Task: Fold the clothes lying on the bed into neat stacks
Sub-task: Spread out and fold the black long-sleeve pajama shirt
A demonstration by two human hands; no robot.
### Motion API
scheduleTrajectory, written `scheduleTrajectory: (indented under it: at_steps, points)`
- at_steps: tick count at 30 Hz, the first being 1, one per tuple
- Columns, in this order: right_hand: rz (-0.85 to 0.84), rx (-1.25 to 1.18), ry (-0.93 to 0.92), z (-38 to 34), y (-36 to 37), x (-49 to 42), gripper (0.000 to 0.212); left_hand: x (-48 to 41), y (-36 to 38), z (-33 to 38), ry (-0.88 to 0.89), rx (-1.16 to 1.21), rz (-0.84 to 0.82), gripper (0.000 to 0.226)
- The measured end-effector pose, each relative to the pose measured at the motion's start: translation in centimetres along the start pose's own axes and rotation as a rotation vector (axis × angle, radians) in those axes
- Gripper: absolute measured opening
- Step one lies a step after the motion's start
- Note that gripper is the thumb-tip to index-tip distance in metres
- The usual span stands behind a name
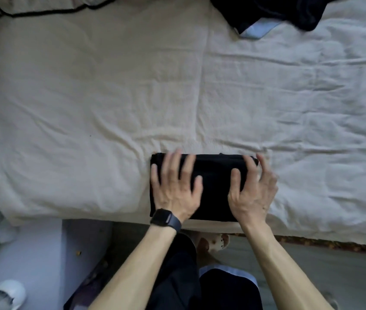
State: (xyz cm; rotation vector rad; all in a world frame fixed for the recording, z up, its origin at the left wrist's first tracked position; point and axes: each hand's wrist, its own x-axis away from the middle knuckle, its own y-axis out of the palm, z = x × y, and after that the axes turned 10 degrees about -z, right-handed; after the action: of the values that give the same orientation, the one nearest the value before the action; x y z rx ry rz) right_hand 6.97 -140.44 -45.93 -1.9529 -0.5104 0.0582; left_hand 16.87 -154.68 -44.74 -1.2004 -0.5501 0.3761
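- Fingers (pixel 169 162) of the left hand (pixel 175 186) are spread wide and lie flat on the left half of a folded black garment (pixel 215 175). They grip nothing, and motion blur softens their outline.
- Fingers (pixel 248 166) of the right hand (pixel 253 189) are likewise splayed and press the garment's right half. The outermost finger reaches just past its right edge, and none of them appears to curl around the cloth.
- A dark watch (pixel 165 220) sits on the left wrist, just below the garment's near-left corner.
- The garment, a compact dark rectangle, lies on the cream sheet of the bed (pixel 110 97) with its near edge at the mattress edge, directly in front of the person.
- Far beyond the garment and to its right, a loose heap of dark clothes (pixel 267 12) with a pale blue band (pixel 258 30) lies unfolded at the top of the bed.
- Far beyond it to the left, a pale cloth with black edging (pixel 43 7) lies crumpled.
- Below the garment, off the bed, a sandalled foot (pixel 218 240) shows on the floor. A white shoe (pixel 7 294) sits well down to the left.
- Progress, as it looks from here: one piece is folded and seems to be getting a final smoothing. No stack has been built, and at least the dark heap remains, so most of the job looks to be ahead.
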Motion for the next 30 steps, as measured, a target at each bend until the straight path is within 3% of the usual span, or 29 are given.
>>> scheduleTrajectory:
  at_steps: [3, 7, 16, 20, 23, 26, 30]
  points:
    - [-0.18, 0.163, -0.163, 0.0, 1.5, 0.5, 0.049, 0.3, 1.3, 1.3, 0.1, -0.078, -0.243, 0.061]
    - [-0.387, 0.259, -0.169, 1.6, 3.7, -0.2, 0.056, -1.0, 3.5, -2.2, 0.064, -0.141, -0.458, 0.064]
    - [-0.27, 0.214, -0.187, 3.7, 6.9, -0.5, 0.06, -2.0, 4.1, -9.0, -0.136, -0.224, -0.48, 0.065]
    - [-0.319, 0.194, -0.145, 3.0, 6.5, -0.6, 0.064, -2.0, 4.3, -8.3, -0.14, -0.2, -0.444, 0.067]
    - [-0.306, 0.063, 0.021, 2.0, 4.4, -0.7, 0.064, -1.4, 2.4, -6.7, -0.264, -0.027, -0.37, 0.065]
    - [-0.277, -0.291, 0.223, 1.6, 1.0, -0.1, 0.061, 0.2, -0.1, -5.3, -0.421, 0.194, -0.216, 0.061]
    - [-0.456, -0.607, 0.52, 2.9, -2.3, -0.7, 0.063, 0.1, -1.8, -5.1, -0.794, 0.826, -0.343, 0.064]
